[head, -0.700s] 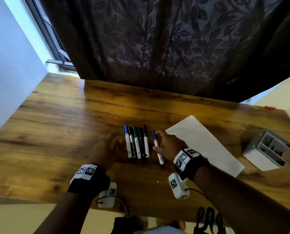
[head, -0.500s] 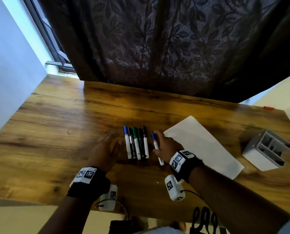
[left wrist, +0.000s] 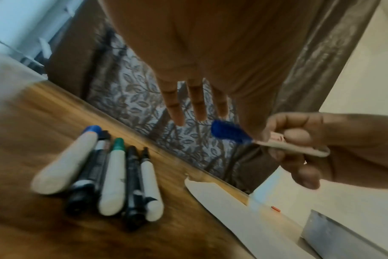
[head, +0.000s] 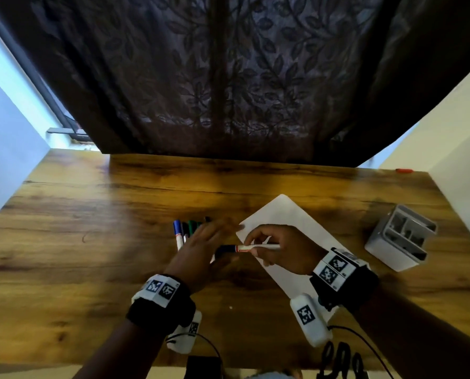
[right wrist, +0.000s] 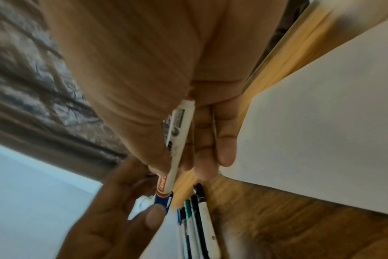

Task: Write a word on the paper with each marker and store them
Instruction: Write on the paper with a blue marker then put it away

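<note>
no readable text, red label on held marker [right wrist: 180, 140] blurred, wristband tags [head: 333, 266] only coded patterns

Glossy wood table [head: 97, 242], matt paper [head: 285, 214], perhaps plastic markers [left wrist: 113, 175]

Wooden table [head: 91, 255], strong grain. On it: row of five markers [left wrist: 113, 175] lying side by side; white paper [head: 283, 214] just right of them; grey compartmented holder [head: 400, 236] near right edge
</note>
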Available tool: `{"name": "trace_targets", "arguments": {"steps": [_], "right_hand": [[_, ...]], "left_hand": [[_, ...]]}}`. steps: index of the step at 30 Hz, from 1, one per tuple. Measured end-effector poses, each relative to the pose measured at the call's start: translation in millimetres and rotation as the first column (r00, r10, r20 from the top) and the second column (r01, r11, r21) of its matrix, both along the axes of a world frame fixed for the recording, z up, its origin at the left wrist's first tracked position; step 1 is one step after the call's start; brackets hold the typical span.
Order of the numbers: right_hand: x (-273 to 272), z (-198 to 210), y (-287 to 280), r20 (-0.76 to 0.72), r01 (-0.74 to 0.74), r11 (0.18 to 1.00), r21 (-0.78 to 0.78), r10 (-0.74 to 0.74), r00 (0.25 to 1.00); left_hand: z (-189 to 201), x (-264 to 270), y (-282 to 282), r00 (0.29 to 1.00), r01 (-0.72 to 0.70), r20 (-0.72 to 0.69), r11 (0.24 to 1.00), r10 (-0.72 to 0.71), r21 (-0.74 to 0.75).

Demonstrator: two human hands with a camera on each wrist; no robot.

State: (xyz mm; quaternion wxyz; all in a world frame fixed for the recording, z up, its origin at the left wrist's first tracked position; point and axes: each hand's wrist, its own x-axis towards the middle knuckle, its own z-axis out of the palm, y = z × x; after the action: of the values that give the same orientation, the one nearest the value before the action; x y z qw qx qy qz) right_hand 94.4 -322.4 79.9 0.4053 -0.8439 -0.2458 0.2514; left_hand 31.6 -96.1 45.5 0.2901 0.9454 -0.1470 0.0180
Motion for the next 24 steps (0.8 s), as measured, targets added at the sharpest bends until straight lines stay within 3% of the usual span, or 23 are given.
{"name": "trace_targets", "arguments": {"steps": [4, 8, 14, 18, 24], "right_hand": [[-2.5, 21.1, -26.1, -0.07, 0.136, 0.971, 0.195, -0.124, 0.99], [1.3, 28.0, -49.0, -0.264, 0.177, 0.914, 0.366, -0.08, 0.961], [10.8, 20.3, -57.9, -0.21, 0.163, 0.963, 0.214, -0.118, 0.971], [18.0, 27.1, -75.9, -0.219, 0.113, 0.961, 0.251, -0.057, 0.974], [40.9, 42.7, -91.6, -0.229, -0.072, 0.965, 0.251, 0.131, 0.965]], "left_hand": [[9.1, 9.3, -35.9, 1.0, 0.009, -0.018, 1.0, -0.009, -0.018], [20.1, 16.1, -63.3, 0.999, 0.037, -0.026, 0.997, -0.039, -0.068], [41.8, 29.6, -98.7, 0.983, 0.163, -0.064, 0.977, -0.173, -0.139], [47.2, 36.9, -106.2, 0.976, 0.138, -0.151, 0.983, -0.155, -0.121], [48.8, 43.4, -111.5, 0.969, 0.147, -0.169, 0.971, -0.179, -0.187]]}}
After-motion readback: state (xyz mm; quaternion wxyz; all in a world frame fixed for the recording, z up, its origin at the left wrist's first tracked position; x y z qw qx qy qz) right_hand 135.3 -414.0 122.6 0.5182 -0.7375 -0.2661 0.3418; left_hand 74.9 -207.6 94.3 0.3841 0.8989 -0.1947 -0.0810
